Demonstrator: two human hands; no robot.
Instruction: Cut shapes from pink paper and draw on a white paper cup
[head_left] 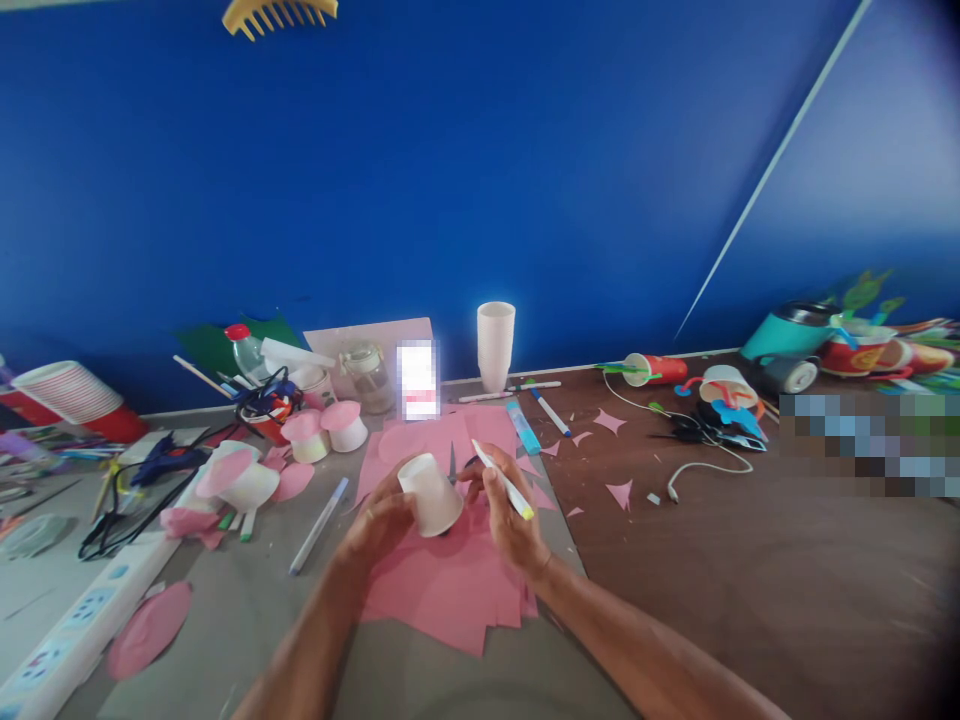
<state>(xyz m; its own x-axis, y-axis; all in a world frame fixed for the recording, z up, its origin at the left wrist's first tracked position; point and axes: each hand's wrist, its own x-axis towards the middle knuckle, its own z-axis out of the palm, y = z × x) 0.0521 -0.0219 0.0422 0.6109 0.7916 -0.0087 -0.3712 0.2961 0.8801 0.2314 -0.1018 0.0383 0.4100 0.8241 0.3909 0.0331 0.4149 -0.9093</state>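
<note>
My left hand [381,522] is wrapped round the side of a white paper cup [432,496], held tilted with its wider rim downward. My right hand [513,522] grips a white marker [504,480] with a yellow end, slanting up and to the left. The fingertips of that hand are close to the cup's right side; whether they touch it I cannot tell. Under both hands lies a pile of pink paper sheets [435,590]. Dark scissors blades [453,458] seem to show on the paper just behind the cup, partly hidden.
A stack of white cups [495,345] stands by the blue wall, near a lit phone [418,380]. Pink scraps [619,494] and a blue-capped marker [551,413] lie to the right. On the left are pink-topped cups [306,436], another marker [319,527] and a power strip [79,620].
</note>
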